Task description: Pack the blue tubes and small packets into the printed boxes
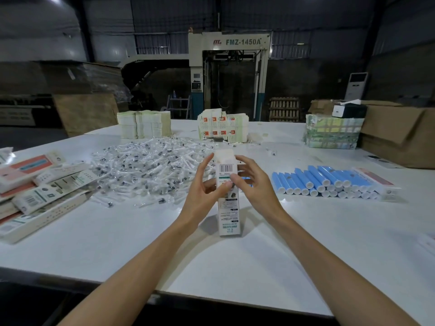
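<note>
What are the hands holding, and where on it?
A printed box standing on end on the table. The left hand and right hand grip its upper half from either side, thumbs on the front.

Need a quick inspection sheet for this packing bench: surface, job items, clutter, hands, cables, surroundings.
Surface: white table, evenly lit.
Job's things: printed box upright at centre; blue tubes stacked right; packets heaped left-centre; box pile far left.
Clutter: flat stacks along far edge; wrapped bundle and carton far right.
Grippers: left hand and right hand both grip the printed box.
Cables: nothing seen.
Surroundings: dim hall; machine marked FMZ-1450A; pallet behind the table.
</note>
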A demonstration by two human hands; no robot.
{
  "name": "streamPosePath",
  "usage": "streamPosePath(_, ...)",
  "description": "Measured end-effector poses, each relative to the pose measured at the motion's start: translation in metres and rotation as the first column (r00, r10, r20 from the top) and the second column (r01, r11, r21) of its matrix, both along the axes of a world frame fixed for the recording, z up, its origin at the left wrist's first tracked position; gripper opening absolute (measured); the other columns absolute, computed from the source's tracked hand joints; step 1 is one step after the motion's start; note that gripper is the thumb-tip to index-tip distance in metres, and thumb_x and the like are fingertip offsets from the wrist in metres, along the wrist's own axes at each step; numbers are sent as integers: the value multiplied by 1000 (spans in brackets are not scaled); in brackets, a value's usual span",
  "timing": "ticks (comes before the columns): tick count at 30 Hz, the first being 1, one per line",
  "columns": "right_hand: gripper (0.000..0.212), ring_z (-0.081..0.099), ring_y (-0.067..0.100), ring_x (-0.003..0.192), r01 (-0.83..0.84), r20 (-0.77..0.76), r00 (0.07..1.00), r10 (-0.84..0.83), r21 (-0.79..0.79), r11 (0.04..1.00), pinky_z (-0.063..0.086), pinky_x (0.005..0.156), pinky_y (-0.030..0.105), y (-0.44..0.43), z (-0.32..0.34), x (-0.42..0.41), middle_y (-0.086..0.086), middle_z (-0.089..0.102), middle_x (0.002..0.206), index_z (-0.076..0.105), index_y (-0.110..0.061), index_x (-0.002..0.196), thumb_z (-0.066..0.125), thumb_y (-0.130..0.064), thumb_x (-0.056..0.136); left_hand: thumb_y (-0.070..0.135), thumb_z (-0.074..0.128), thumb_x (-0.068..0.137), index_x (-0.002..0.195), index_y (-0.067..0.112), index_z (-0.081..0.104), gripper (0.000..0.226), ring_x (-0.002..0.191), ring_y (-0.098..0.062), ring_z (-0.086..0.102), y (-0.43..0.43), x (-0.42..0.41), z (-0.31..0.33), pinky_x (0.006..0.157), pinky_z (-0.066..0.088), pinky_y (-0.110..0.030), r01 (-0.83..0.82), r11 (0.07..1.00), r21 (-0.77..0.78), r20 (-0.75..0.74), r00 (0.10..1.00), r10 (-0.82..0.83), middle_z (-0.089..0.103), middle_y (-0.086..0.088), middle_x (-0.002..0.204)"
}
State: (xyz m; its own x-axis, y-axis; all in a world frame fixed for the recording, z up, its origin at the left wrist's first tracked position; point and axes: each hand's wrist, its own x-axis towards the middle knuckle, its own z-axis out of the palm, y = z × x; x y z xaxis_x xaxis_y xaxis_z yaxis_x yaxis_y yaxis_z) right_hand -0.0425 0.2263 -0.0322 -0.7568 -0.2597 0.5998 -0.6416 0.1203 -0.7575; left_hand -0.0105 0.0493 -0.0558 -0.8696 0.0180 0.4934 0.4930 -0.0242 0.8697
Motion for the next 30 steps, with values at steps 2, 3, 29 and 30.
streamPosePath(2,41,67,17,116,-13,4,1000,13,-3,1000,57,100,45,0,1,0,-3,70,127,58,-28,142,67,-25,103,32,79,100,159,59,32,80,116,-22,77,0,1,1,95,63,-32,0,1000,-29,-33,999,-1,80,-2,123)
streamPosePath(3,39,67,17,116,-21,5,1000,21,-2,1000,57,100,46,1,1,-1,-3,69,127,60,-28,141,67,-24,103,32,78,100,159,58,34,79,117,-22,76,0,2,2,98,62,-33,-2,999,-41,-40,999,1,80,-2,125)
streamPosePath(29,10,69,22,70,135,265,961,-76,-211,968,56,59,30,34,-9,-27,11,76,86,59,-29,115,57,-34,107,26,84,94,132,41,69,43,107,-25,79,21,-27,1,75,64,-33,169,978,-120,133,979,-153,79,-2,123)
streamPosePath(30,11,68,19,69,127,283,957,-66,-203,971,54,58,28,36,-7,-30,10,77,84,61,-27,116,58,-32,106,24,83,95,133,40,69,43,106,-24,79,21,-26,2,76,64,-33,176,976,-131,127,979,-160,79,-2,123)
